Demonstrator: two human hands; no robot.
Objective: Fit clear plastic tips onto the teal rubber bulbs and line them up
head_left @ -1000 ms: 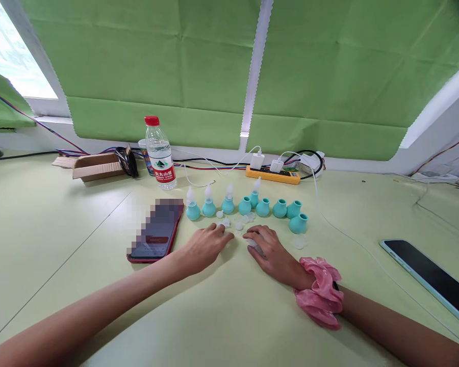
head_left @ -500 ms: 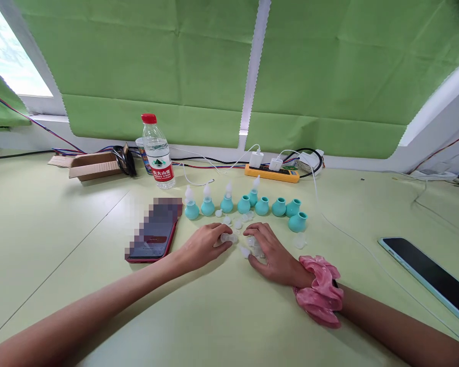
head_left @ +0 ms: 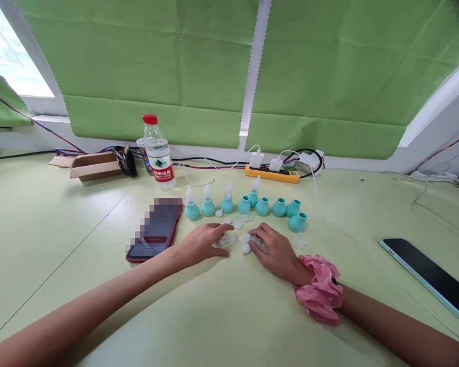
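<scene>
My left hand [head_left: 206, 240] rests on the table with thumb and fingers apart. A clear plastic tube piece [head_left: 228, 239] lies in the gap between them. My right hand [head_left: 274, 252] pinches another clear plastic tube [head_left: 255, 238] between thumb and fingertips; part of it is hidden. Close to that thumb is a small whitish nozzle tip [head_left: 246, 247]. Beyond both hands, teal squeeze bulbs [head_left: 262, 206] stand in a row. Several carry pale pointed tops, such as the leftmost bulb [head_left: 192, 210]; others have open necks. Loose translucent pieces [head_left: 248, 216] are scattered before the row.
A red-cased phone [head_left: 155, 229] lies left of my left hand, and another phone [head_left: 428, 275] at far right. Behind stand a water bottle [head_left: 162, 163], a cardboard box [head_left: 97, 165] and a yellow power strip [head_left: 272, 174]. A white cable [head_left: 352, 236] crosses the right side.
My left fingers have spread apart, leaving the clear tube between them. My right fingertips have drawn together on a clear tube, which has shifted slightly.
</scene>
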